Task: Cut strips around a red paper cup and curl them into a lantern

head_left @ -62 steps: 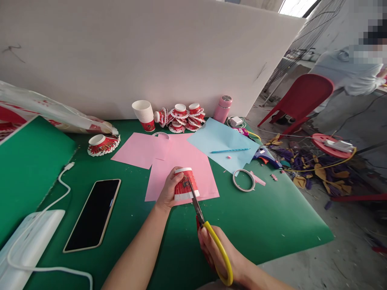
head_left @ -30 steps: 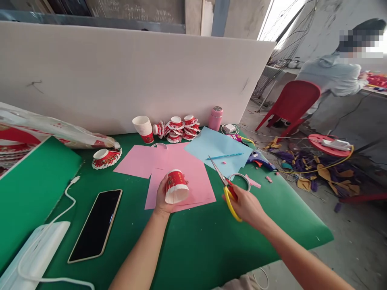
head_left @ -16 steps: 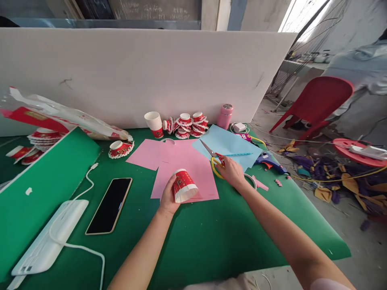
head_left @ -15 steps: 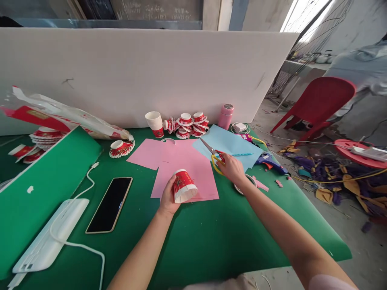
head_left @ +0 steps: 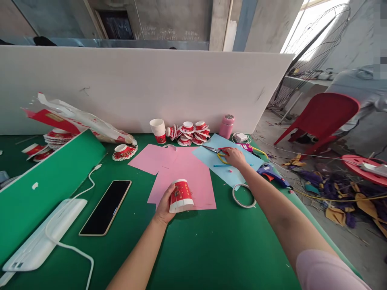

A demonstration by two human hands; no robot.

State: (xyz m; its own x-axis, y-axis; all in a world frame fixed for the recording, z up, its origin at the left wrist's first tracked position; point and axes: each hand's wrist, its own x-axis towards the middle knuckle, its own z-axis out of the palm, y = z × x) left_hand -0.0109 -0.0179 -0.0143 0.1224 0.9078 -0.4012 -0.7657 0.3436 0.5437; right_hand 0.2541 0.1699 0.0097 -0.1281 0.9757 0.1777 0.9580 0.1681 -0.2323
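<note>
My left hand (head_left: 165,208) is closed around a red patterned paper cup (head_left: 182,192), tilted with its mouth toward me. Slits run through the cup's white rim, cutting it into strips. Over the blue paper (head_left: 211,161) my right hand (head_left: 237,158) has its fingers on the handles of the scissors (head_left: 218,151), whose blades point left. A blue pen-like stick (head_left: 220,165) lies by them on that sheet. Pink paper sheets (head_left: 196,173) spread out beyond the cup. A roll of tape (head_left: 244,196) rests below my right wrist.
At the back stand stacked paper cups (head_left: 158,129), several cut red cups (head_left: 187,129) and a pink bottle (head_left: 226,125). A blue glue gun (head_left: 273,175) lies at right. On the left are a phone (head_left: 105,207), a white power strip (head_left: 45,233) and a green board (head_left: 51,173).
My right hand has moved the scissors farther back and lowered them toward the blue paper, uncovering the tape roll. The cup in my left hand is turned more mouth-down. The view has tilted up.
</note>
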